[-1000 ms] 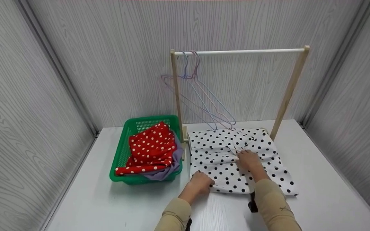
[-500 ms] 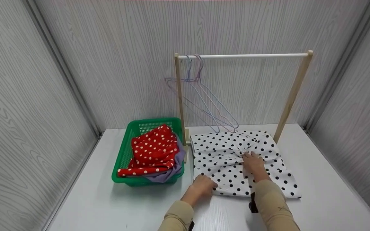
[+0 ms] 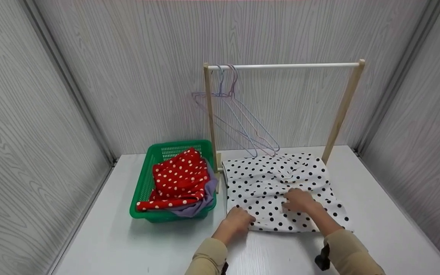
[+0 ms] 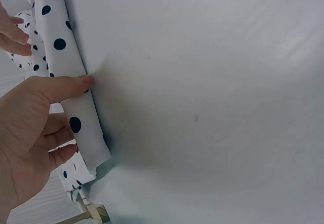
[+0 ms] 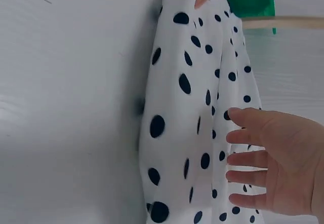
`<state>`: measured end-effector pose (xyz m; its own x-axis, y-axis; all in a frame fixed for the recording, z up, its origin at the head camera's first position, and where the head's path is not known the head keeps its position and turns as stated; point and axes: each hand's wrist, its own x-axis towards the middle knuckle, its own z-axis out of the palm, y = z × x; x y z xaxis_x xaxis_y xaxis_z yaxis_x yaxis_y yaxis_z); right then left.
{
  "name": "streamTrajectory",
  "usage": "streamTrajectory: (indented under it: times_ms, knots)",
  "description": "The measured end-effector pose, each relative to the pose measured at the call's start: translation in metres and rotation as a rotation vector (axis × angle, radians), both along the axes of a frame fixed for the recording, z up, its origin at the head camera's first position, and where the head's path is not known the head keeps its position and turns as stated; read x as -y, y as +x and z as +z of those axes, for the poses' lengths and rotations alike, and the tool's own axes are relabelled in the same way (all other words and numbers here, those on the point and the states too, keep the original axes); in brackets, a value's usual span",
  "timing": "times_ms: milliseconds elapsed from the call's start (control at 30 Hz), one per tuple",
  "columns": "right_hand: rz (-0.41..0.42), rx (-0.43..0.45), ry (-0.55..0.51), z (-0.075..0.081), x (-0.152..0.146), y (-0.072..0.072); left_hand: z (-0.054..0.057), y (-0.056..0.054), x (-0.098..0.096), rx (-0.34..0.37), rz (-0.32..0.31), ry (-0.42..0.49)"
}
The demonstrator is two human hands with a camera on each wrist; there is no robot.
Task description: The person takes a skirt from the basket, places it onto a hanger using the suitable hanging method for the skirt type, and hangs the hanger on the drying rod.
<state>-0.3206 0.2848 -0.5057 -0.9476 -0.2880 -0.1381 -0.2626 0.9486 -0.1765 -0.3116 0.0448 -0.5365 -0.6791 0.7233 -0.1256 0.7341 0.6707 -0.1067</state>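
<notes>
A white cloth with black polka dots (image 3: 260, 202) lies spread on the table, creased across its middle. My left hand (image 3: 238, 220) is at its near left corner. In the left wrist view, that hand (image 4: 30, 125) holds the folded near edge (image 4: 76, 117), thumb on one side and fingers on the other. Over the cloth's right half is my right hand (image 3: 300, 201). The right wrist view shows this hand (image 5: 288, 163) with fingers straight and spread, fingertips right at the dotted folds (image 5: 220, 133), nothing gripped.
Left of the cloth, a green basket (image 3: 139, 191) holds red dotted fabric (image 3: 181, 175) and purple fabric (image 3: 193, 209). Behind stands a rack with a white rail (image 3: 292, 66) and wooden posts (image 3: 344, 110). Thin wire hangers (image 3: 239, 114) hang at its left end.
My right hand has let go of the gathered cloth and drawn back toward me, its fingers spreading; the gathered spot has loosened. The left hand stays at the near left corner.
</notes>
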Motion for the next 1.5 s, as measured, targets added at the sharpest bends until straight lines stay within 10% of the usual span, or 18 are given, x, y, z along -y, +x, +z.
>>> streamTrajectory:
  times_ms: [333, 567, 767, 1067, 1500]
  knots:
    - [0.390, -0.405, 0.068, -0.041, 0.069, 0.042, -0.004, 0.008, 0.008, -0.221, 0.031, -0.043]
    - [0.358, -0.611, 0.161, -0.051, 0.068, 0.049, -0.007, 0.016, 0.021, -0.410, 0.183, -0.060]
    - [0.239, -0.686, 0.212, -0.047, 0.073, 0.053, -0.002, 0.013, 0.029, -0.538, 0.126, 0.070]
    - [0.133, -0.723, -0.098, -0.029, 0.105, 0.043, 0.028, 0.004, 0.025, -0.406, 0.174, 0.296]
    - [-0.019, -0.512, -0.382, -0.012, 0.088, 0.028, 0.085, -0.008, 0.022, -0.270, 0.232, 0.803]
